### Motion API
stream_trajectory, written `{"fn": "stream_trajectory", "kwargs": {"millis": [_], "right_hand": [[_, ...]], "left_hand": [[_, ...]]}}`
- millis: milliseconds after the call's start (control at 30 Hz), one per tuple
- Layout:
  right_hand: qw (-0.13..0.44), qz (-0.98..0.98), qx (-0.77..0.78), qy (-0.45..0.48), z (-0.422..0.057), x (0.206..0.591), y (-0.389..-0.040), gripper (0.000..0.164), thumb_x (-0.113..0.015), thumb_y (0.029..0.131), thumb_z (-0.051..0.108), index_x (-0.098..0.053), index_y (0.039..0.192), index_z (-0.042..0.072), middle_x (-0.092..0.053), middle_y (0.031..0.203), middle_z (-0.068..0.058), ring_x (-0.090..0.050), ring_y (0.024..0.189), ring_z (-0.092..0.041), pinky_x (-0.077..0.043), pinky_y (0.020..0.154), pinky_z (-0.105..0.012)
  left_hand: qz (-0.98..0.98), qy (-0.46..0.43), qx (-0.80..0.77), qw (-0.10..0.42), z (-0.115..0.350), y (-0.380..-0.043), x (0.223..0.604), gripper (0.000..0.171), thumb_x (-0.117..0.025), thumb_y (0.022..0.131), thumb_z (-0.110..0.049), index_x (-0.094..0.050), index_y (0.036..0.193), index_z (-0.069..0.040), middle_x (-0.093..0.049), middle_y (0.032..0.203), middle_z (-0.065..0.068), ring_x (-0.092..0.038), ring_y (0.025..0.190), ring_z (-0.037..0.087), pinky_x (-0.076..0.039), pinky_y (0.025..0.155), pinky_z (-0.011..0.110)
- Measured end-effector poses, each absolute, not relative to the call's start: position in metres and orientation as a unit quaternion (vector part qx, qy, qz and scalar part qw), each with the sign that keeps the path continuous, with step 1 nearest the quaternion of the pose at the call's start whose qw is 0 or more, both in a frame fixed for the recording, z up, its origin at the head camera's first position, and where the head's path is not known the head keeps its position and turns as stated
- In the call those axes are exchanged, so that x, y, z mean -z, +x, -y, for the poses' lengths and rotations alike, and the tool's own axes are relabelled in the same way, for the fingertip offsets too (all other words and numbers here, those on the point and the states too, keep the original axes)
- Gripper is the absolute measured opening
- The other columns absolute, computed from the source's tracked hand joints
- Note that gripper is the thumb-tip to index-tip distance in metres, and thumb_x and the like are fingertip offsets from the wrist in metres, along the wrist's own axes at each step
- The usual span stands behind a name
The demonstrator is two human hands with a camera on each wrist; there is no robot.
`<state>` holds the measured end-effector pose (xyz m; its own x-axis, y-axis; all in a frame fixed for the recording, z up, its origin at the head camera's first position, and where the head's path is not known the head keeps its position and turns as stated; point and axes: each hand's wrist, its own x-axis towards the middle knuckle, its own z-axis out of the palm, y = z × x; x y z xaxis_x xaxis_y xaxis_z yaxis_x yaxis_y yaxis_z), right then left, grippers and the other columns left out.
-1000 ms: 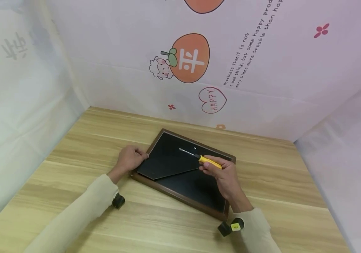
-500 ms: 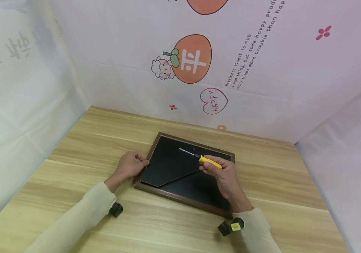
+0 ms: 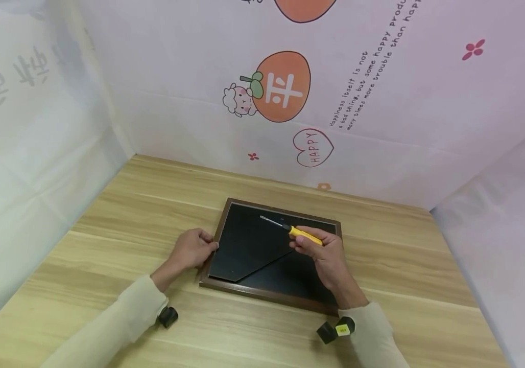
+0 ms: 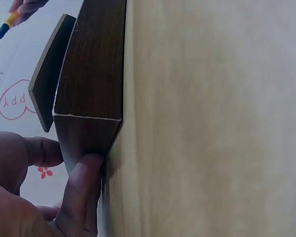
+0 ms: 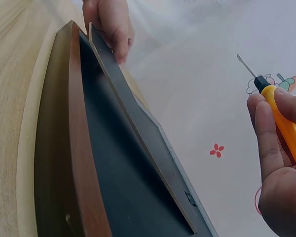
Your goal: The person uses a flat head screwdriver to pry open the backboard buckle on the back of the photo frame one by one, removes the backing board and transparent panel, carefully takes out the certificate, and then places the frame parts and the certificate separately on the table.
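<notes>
A brown wooden picture frame (image 3: 269,294) lies face down on the table. Its black back carries a flat easel stand flap (image 3: 253,240), whose near end sits raised off the backing in the right wrist view. My left hand (image 3: 193,248) pinches the left side of the frame between thumb and fingers; the left wrist view has the fingers (image 4: 81,190) at the frame's outer side. Above the frame's right half, my right hand (image 3: 324,253) grips a screwdriver (image 3: 306,235) by its yellow handle. The metal tip points left, over the flap and touching nothing.
The wood-grain table (image 3: 120,204) ends at a white printed cloth wall (image 3: 189,122) behind the frame. More white cloth hangs at the left and right. Black wrist cameras (image 3: 168,317) sit below both hands.
My left hand has drawn the frame's left side toward me, turning the frame so its near edge lies more level. The right hand and screwdriver have stayed in place.
</notes>
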<state>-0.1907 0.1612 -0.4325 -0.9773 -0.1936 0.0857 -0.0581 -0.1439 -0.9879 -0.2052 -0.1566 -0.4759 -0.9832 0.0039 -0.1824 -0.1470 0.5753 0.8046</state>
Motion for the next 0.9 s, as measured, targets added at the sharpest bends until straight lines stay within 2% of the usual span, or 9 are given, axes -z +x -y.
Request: {"fn": "stream_trajectory", "kwargs": {"millis": [500,700,800,900], "right_hand": [[0.058,-0.667,0.737,-0.094,-0.156,0.433,-0.192,0.024,-0.07,0.09,0.006,-0.072,0.114,0.005,-0.076,0.095,0.0,-0.074,0.081,-0.012,-0.059,0.077,-0.023],[0.074,-0.694,0.71,-0.094,-0.152,0.439,-0.2,0.033,-0.072,0.089,0.009,-0.066,0.119,-0.004,-0.076,0.095,0.001,-0.074,0.084,-0.013,-0.059,0.079,-0.025],[0.081,-0.715,0.688,-0.094,-0.149,0.442,-0.206,0.039,-0.074,0.088,0.011,-0.064,0.12,-0.008,-0.075,0.098,-0.003,-0.074,0.085,-0.014,-0.06,0.079,-0.027],[0.088,-0.747,0.651,-0.098,-0.146,0.447,-0.212,0.039,-0.075,0.086,0.014,-0.066,0.119,-0.006,-0.074,0.102,-0.011,-0.073,0.085,-0.014,-0.06,0.08,-0.027]], "left_hand": [[-0.868,-0.036,-0.488,0.086,0.154,-0.193,0.476,0.032,-0.068,0.09,-0.013,-0.064,0.115,0.006,-0.074,0.082,0.008,-0.062,0.052,0.011,-0.053,0.048,0.027],[-0.862,-0.034,-0.498,0.086,0.154,-0.193,0.476,0.034,-0.068,0.09,-0.012,-0.063,0.118,0.007,-0.075,0.084,0.011,-0.064,0.053,0.012,-0.054,0.048,0.028],[-0.862,-0.033,-0.499,0.086,0.155,-0.193,0.476,0.034,-0.068,0.09,-0.012,-0.063,0.118,0.007,-0.075,0.085,0.011,-0.064,0.054,0.012,-0.055,0.049,0.028],[-0.863,-0.029,-0.497,0.085,0.155,-0.193,0.476,0.034,-0.068,0.09,-0.012,-0.063,0.118,0.007,-0.075,0.083,0.01,-0.064,0.054,0.011,-0.054,0.048,0.027]]}}
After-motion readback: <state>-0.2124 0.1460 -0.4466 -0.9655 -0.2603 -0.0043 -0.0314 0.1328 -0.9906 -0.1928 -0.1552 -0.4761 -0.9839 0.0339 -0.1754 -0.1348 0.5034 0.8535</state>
